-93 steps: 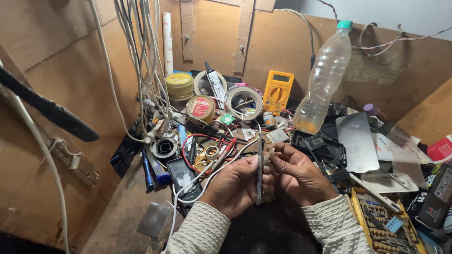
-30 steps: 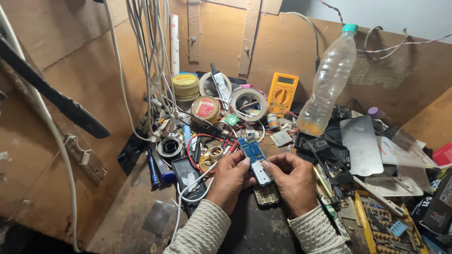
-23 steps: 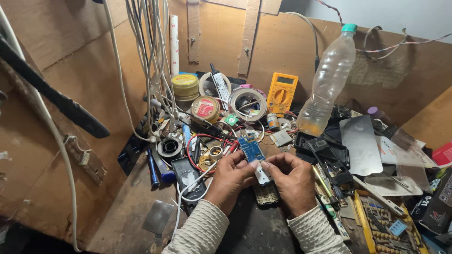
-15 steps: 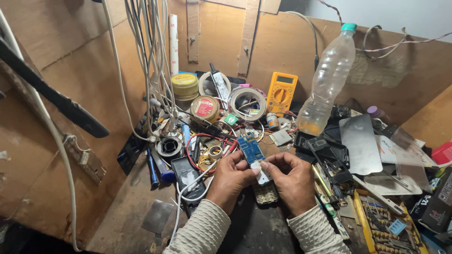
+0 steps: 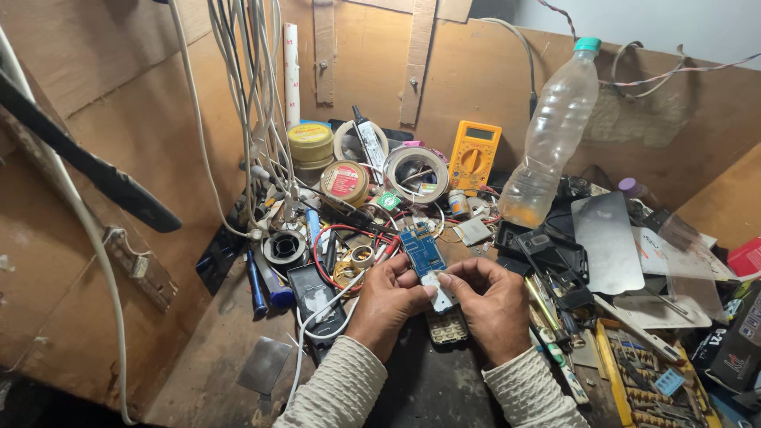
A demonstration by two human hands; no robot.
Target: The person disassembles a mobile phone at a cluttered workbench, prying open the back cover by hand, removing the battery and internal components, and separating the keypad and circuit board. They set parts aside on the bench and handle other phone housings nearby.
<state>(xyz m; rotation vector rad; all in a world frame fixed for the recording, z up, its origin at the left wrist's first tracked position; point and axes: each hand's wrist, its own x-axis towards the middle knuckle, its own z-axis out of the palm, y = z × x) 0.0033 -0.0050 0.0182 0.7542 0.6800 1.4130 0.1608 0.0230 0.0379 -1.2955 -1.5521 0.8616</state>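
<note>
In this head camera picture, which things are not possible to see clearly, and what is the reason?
- Head view: the lower end of the blue circuit board is hidden under the thumbs of the left hand and right hand.
- Head view: the keypad piece is partly covered by both hands.
- Head view: the screwdriver bit case is cut off by the bottom edge.
- Head view: the yellow multimeter display is too small to read.

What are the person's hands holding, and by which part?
Both the left hand and right hand pinch the near end of a blue phone circuit board.
</note>
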